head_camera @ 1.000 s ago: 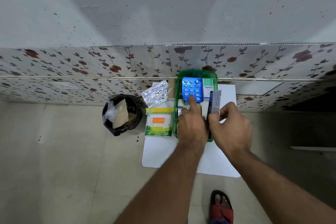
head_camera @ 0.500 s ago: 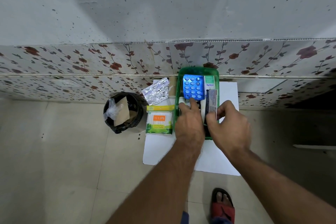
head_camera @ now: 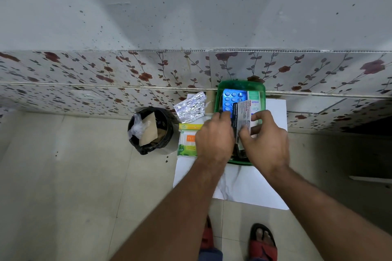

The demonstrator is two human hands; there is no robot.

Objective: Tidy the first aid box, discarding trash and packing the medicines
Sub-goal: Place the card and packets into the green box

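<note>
A green first aid box (head_camera: 240,87) stands on a white board (head_camera: 273,112) against the wall. Inside it lie a blue blister pack (head_camera: 232,98) and a white-green medicine carton (head_camera: 254,105). My right hand (head_camera: 265,140) holds a flat black-and-white medicine box (head_camera: 241,114) tilted on edge over the green box. My left hand (head_camera: 214,135) rests against the black side of that flat box, fingers curled; whether it grips is unclear. A silver blister strip (head_camera: 189,108) and a cotton-bud pack (head_camera: 187,140) lie left of the green box.
A black lined bin (head_camera: 149,131) with plastic and cardboard in it stands on the tiled floor to the left. The flowered wall panel (head_camera: 106,74) runs behind everything. My feet in red sandals (head_camera: 263,243) are at the bottom.
My right hand has raised the flat medicine box from lying in the green box to standing on edge. My left hand has slid back and left, off the blue blister pack.
</note>
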